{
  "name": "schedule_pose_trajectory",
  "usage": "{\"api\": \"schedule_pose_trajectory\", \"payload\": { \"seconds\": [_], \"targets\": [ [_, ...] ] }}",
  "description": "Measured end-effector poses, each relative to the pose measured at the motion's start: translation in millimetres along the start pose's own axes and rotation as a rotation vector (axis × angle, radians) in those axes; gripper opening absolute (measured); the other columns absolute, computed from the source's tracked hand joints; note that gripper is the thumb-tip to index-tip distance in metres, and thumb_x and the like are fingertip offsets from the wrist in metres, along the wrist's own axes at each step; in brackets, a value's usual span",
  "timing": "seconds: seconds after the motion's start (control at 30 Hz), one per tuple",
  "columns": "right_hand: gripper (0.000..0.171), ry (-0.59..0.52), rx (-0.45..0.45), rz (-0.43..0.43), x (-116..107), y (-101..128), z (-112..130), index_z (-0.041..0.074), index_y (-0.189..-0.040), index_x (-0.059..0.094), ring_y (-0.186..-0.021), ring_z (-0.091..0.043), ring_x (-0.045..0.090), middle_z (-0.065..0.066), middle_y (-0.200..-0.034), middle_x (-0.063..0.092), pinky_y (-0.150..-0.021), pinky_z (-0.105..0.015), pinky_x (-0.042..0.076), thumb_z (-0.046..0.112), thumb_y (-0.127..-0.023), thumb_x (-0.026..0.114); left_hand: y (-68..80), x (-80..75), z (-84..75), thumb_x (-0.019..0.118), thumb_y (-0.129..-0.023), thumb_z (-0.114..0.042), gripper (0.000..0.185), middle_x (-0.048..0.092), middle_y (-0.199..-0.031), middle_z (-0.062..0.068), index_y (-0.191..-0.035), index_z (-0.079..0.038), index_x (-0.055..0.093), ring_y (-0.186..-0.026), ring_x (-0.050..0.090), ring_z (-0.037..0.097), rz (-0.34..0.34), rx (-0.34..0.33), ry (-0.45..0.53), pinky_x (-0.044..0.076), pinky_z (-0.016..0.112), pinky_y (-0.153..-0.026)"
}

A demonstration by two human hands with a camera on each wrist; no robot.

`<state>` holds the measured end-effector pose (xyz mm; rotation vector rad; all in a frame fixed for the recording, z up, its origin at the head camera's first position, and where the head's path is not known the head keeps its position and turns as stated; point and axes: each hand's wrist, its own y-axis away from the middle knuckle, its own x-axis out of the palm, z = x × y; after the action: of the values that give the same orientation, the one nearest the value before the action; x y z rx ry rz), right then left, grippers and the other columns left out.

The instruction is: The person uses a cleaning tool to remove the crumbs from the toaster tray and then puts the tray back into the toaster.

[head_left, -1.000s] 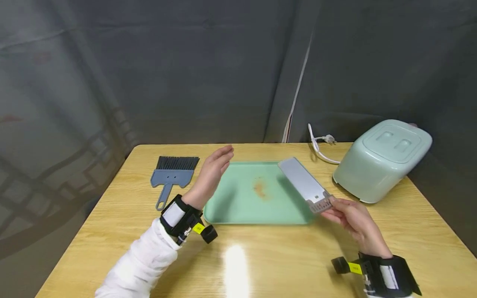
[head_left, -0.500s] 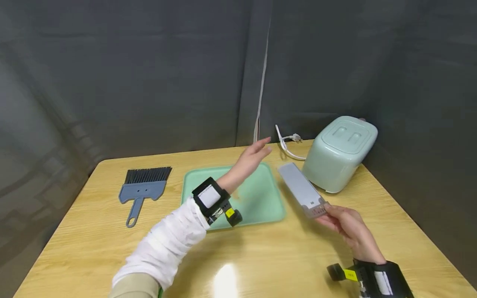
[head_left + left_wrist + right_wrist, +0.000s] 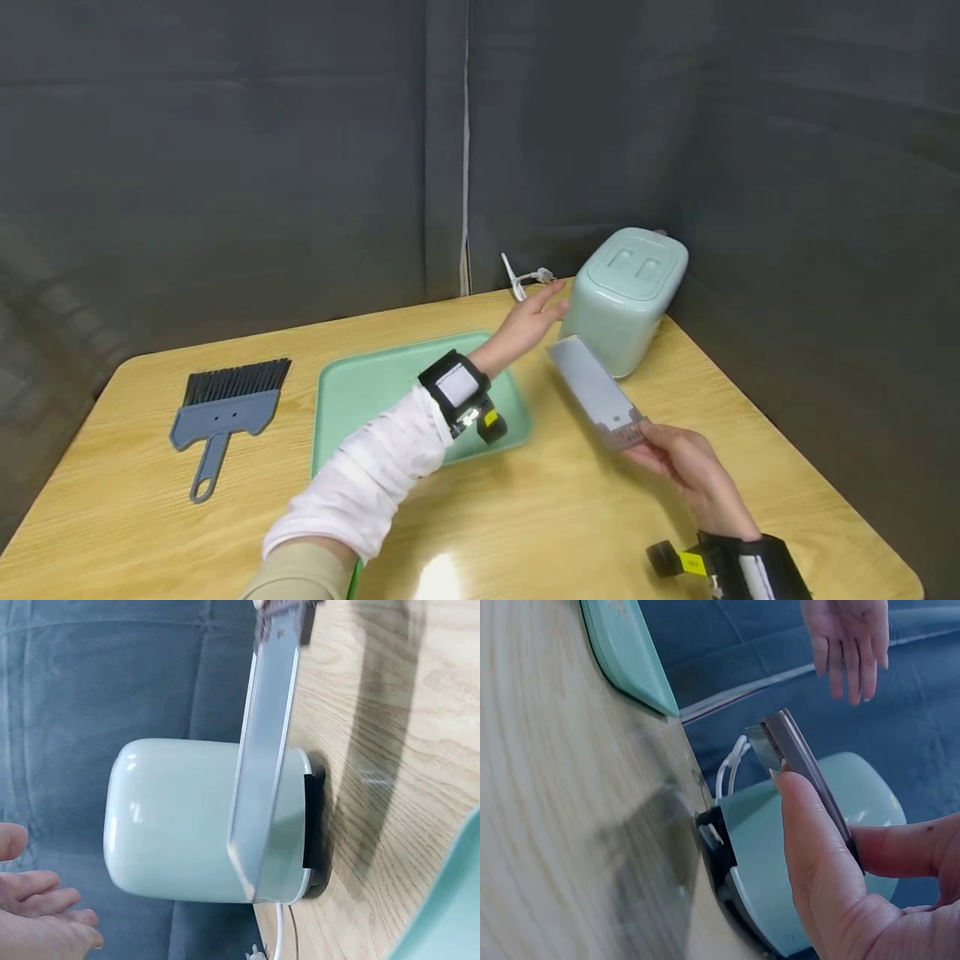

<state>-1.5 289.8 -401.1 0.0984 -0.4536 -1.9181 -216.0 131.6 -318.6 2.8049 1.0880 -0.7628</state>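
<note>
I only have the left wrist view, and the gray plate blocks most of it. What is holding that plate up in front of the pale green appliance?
Observer: The right hand pinches the gray plate by its ridged end.
Operator: Anything lying on the other side of the green tray?
Observer: A gray brush lies flat on the table, on the side of the green tray away from the appliance.
Operator: And the appliance's cord?
Observer: A white cord with its plug lies at the table's back edge, just beyond the open left hand.
</note>
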Motion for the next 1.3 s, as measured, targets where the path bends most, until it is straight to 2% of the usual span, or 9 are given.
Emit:
{"api": "schedule_pose_trajectory", "payload": {
  "seconds": [0.17, 0.33, 0.63, 0.9, 1.3],
  "targets": [
    [0.047, -0.019, -0.027, 0.006, 1, 5, -9, -0.034, -0.138, 0.021, -0.081, -0.008, 0.073, -0.006, -0.095, 0.07, -0.082, -0.025, 0.064, -0.001, -0.108, 0.036, -11.0, 8.5, 3.7, 0.044, -0.11, -0.017, 0.049, 0.033, -0.162, 0.015, -0.155, -0.001, 0.036, -0.151, 0.029, 0.029, 0.017, 0.063, -0.025, 0.023, 0.034, -0.128],
    [0.048, -0.052, -0.012, -0.017, 5, 13, -17, -0.031, -0.141, 0.019, -0.082, -0.01, 0.073, -0.008, -0.098, 0.069, -0.083, -0.025, 0.063, -0.002, -0.107, 0.036, -19.7, 18.3, 5.6, 0.044, -0.109, -0.015, 0.048, 0.03, -0.162, 0.016, -0.154, 0.001, 0.036, -0.152, 0.026, 0.03, 0.048, 0.114, -0.065, 0.018, 0.03, -0.128],
    [0.047, -0.108, 0.028, -0.05, 14, 21, -28, -0.027, -0.142, 0.025, -0.087, -0.011, 0.07, -0.012, -0.101, 0.065, -0.085, -0.025, 0.063, 0.0, -0.107, 0.04, -28.5, 24.0, 10.9, 0.041, -0.109, -0.013, 0.049, 0.021, -0.165, 0.015, -0.155, 0.001, 0.033, -0.155, 0.008, 0.033, 0.054, 0.187, -0.257, -0.001, 0.045, -0.129],
    [0.049, -0.197, 0.035, -0.055, 17, 25, -36, -0.027, -0.145, 0.021, -0.096, -0.016, 0.07, -0.014, -0.104, 0.067, -0.092, -0.029, 0.061, -0.001, -0.107, 0.039, -29.4, 25.0, 10.8, 0.043, -0.108, -0.011, 0.048, 0.023, -0.163, 0.019, -0.154, 0.004, 0.035, -0.153, 0.01, 0.038, 0.018, 0.219, -0.347, -0.001, 0.052, -0.127],
    [0.049, -0.223, 0.034, -0.045, 21, 25, -46, -0.026, -0.144, 0.021, -0.097, -0.017, 0.071, -0.015, -0.105, 0.068, -0.093, -0.03, 0.06, -0.001, -0.107, 0.038, -25.9, 28.2, 8.4, 0.044, -0.108, -0.011, 0.049, 0.022, -0.164, 0.018, -0.154, 0.004, 0.034, -0.154, 0.01, 0.037, 0.018, 0.212, -0.382, 0.0, 0.049, -0.128]
  ]
}}
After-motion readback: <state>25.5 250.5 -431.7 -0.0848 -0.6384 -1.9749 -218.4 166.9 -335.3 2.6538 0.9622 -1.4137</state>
